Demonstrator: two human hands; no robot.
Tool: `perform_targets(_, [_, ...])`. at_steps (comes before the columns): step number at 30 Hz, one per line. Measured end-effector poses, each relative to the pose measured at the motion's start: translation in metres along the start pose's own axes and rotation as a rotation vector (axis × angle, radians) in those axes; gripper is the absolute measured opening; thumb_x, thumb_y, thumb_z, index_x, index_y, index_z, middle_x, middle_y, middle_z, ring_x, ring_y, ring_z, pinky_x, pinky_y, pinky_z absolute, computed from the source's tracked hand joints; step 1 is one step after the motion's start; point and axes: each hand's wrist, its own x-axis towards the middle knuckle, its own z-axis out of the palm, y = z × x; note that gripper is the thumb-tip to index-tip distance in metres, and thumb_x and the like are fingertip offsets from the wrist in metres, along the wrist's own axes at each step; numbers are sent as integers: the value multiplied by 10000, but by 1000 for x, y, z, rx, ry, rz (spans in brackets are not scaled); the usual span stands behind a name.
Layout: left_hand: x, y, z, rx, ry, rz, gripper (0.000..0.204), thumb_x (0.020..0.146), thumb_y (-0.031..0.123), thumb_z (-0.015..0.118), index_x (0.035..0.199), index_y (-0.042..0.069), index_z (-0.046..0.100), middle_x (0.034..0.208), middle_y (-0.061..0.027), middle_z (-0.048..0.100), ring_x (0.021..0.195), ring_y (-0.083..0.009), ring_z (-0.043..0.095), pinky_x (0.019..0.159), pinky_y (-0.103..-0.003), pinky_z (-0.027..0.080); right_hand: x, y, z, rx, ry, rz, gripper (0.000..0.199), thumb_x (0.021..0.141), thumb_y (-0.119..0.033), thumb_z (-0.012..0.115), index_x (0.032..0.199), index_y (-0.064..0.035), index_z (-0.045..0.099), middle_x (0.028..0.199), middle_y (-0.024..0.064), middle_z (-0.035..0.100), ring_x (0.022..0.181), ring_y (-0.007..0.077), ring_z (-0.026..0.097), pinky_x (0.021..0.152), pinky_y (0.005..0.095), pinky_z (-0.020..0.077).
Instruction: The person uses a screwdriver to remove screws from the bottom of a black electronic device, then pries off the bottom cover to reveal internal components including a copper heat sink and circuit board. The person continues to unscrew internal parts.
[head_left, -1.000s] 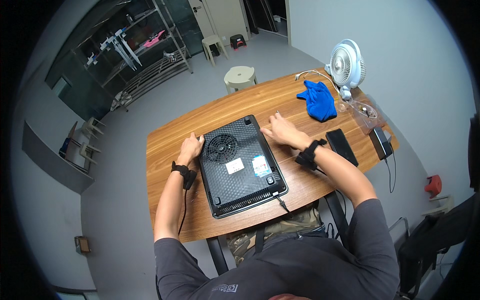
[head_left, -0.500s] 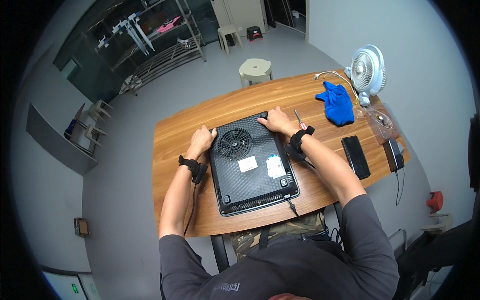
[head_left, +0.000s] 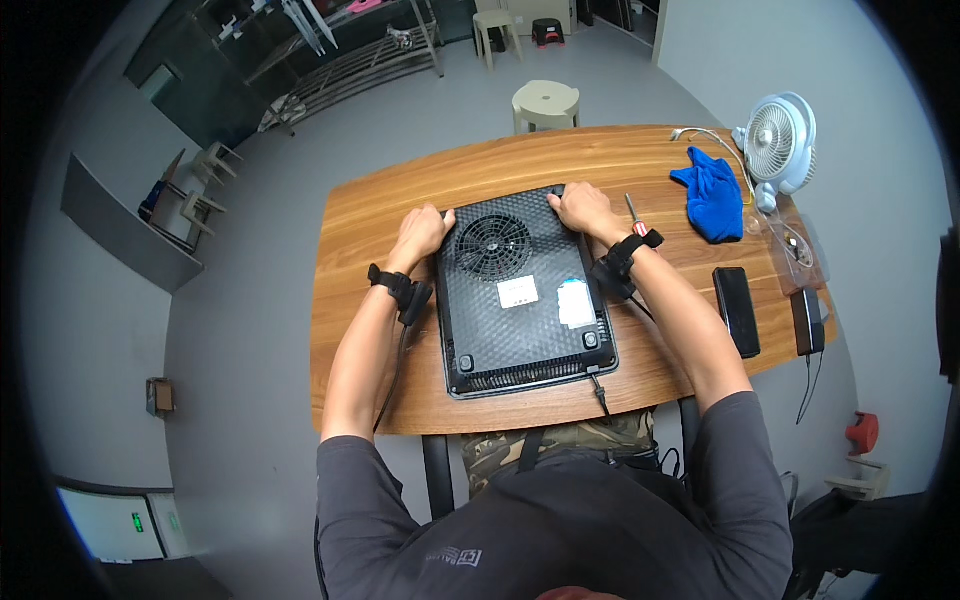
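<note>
So we've got the black induction cooker (head_left: 522, 295) lying upside down at the centre of the desk (head_left: 380, 215). Left hand (head_left: 420, 232) and right hand (head_left: 582, 208) grasp its far corners, fingers curled over the edge. Looks stiff, fairly heavy, glass underneath — corners seem the safest grip. Screwdriver (head_left: 633, 215) and blue cloth (head_left: 712, 192) upper right.

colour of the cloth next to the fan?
Blue cloth, beside the white fan; seen in the head view.

A single head-worn fisheye view looks steeply down from above the seated person, facing forward over the brown wooden table (head_left: 380, 220), fairly near; straight edges bow toward the dark round rim.
</note>
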Motion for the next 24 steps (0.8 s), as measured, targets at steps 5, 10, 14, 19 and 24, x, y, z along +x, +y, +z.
perform_targets(5, [6,4,-1,-14,-64,-20,599,1000,449,566,967,-146,629,930,-376,672,945,-506,661,857,-527,515,2,9,14,-40,97,12,568,996,-511,559,1139,18,708,1207,297,658,1144,450,646,956,508,531])
perform_targets(10, [5,0,2,-11,-75,-57,612,999,460,550,1004,-146,625,947,-367,677,969,-504,656,879,-532,507,4,6,6,-15,25,6,584,980,-520,575,1109,34,706,1166,306,673,1112,464,655,940,508,540])
perform_targets(14, [6,-6,5,-32,-71,-67,632,1003,475,526,1035,-149,622,999,-367,678,1026,-502,647,923,-534,496,4,4,1,-14,25,-39,563,980,-498,584,1010,46,726,1030,294,716,1025,458,687,898,513,550])
perform_targets(19, [4,3,-4,-16,-111,-58,642,1005,485,518,1049,-147,626,1009,-368,677,1033,-499,649,934,-533,498,5,7,-1,-33,10,-49,552,991,-493,568,1004,37,724,1056,292,710,1044,467,674,900,519,546])
perform_targets(24, [8,4,-10,-10,-166,-78,627,1013,471,518,982,-145,632,925,-362,681,939,-484,678,860,-535,513,6,5,-4,-41,-18,-40,555,998,-488,559,1046,40,719,1067,298,706,1066,468,665,918,525,536])
